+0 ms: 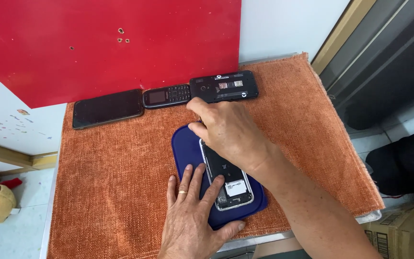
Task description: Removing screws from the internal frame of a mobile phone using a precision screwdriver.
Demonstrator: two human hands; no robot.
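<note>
The opened phone (227,184) lies back-up on a blue mat (184,148) at about 6 o'clock on the orange cloth (111,182), its rear cover off so the battery bay and label show. The mat probably sits under it to give a smooth, non-slip bed and to keep small parts from sinking into the weave.

The left hand (192,218) comes in from 6 o'clock and lies flat, palm down, fingers spread – fingertips touching the phone's left edge and the mat beside it. It grips nothing; it looks like a brace, pinning the phone so it cannot slide.

The right hand (228,134) reaches across from 4 o'clock and covers the phone's top end, fingers curled down over it. Whether they pinch a part or only press on the frame I cannot tell – the back of the hand hides the fingertips. Working from the top while the other hand holds the side would explain the crossed pose.

Along the cloth's far edge, at 12 o'clock, three items stand in a row, well clear of the hands: a dark smartphone (107,109) face up at 11 o'clock, a small keypad phone (166,96) just beside it, and a black back shell (224,86) with its inner side up. Set in line like this they stay out of the way but within reach. Behind them leans a red board (111,43)
</note>
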